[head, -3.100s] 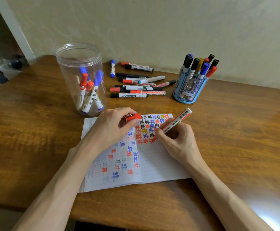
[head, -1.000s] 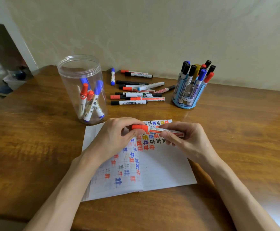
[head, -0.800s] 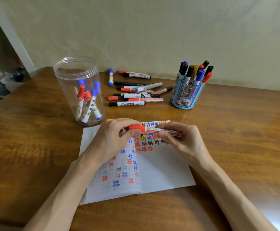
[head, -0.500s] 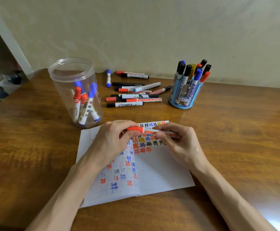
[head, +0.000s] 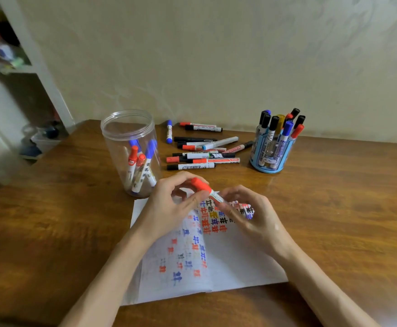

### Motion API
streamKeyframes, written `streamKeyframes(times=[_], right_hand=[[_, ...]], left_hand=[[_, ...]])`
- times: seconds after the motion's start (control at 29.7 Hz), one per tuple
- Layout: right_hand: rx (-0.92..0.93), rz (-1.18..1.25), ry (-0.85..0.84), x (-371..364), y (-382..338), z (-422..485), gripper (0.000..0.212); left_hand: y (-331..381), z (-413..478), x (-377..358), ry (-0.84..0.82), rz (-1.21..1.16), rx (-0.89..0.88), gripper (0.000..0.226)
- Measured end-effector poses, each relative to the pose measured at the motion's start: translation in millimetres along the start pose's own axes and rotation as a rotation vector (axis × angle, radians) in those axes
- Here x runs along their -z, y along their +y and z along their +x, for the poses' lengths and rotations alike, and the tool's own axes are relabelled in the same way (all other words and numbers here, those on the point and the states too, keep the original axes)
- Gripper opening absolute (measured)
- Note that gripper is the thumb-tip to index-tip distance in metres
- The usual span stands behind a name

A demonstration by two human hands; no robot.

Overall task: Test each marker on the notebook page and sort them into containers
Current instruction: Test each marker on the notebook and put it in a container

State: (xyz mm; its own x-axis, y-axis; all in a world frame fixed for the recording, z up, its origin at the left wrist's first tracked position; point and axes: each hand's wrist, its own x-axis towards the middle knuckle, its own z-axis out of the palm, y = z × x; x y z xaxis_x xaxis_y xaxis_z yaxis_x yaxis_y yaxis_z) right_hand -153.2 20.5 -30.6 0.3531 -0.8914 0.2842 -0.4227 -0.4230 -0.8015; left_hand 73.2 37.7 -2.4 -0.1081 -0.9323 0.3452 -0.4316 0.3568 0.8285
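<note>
**Q:** What are your hands doing?

**A:** My left grip is closed in a pinch, with the thumb and curled fingers on the red cap of a red marker. My right grip is curled round the white barrel of the same marker, lower and to the right. The marker slants, cap end up and to the left, held between the two. This part is blurred, so I cannot tell whether the cap is fully seated.

**Q:** What lies beneath?

**A:** An open notebook lies flat on a brown wooden surface. Its pages carry rows of small test marks in red, blue, black and orange, and the lower right of the page is blank. Both hands are over its upper part.

**Q:** Where are the containers?

**A:** Just past the notebook's top left corner stands a clear plastic jar. It is open at the top, with a few red-capped and blue-capped markers leaning inside. Well apart, at the far right, a blue pen holder is packed with upright markers capped in black, blue, red and yellow. Between the two, nearer the wall, loose markers lie flat in a cluster on the surface.

**Q:** Anything else?

**A:** A white shelf stands at the far left, its contents blurred.
</note>
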Motion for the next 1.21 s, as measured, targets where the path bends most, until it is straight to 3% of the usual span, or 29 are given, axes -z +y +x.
streamKeyframes(times=[0.2,0.57,0.87,1.21], right_hand=[[0.045,-0.058,-0.269,-11.1,-26.2,15.2,0.052],[0.112,-0.036,-0.104,-36.6,-10.3,36.5,0.046],[0.108,-0.036,-0.078,-34.4,-1.3,38.3,0.047],[0.098,-0.043,-0.007,-29.2,9.5,39.5,0.045]], left_hand=[[29.2,6.7,27.1,0.208,-0.183,-0.059,0.021],[81.4,42.8,126.9,0.642,0.045,-0.458,0.039],[38.6,45.3,126.1,0.601,0.252,-0.244,0.034],[8.3,36.4,116.1,0.604,0.435,-0.181,0.013]])
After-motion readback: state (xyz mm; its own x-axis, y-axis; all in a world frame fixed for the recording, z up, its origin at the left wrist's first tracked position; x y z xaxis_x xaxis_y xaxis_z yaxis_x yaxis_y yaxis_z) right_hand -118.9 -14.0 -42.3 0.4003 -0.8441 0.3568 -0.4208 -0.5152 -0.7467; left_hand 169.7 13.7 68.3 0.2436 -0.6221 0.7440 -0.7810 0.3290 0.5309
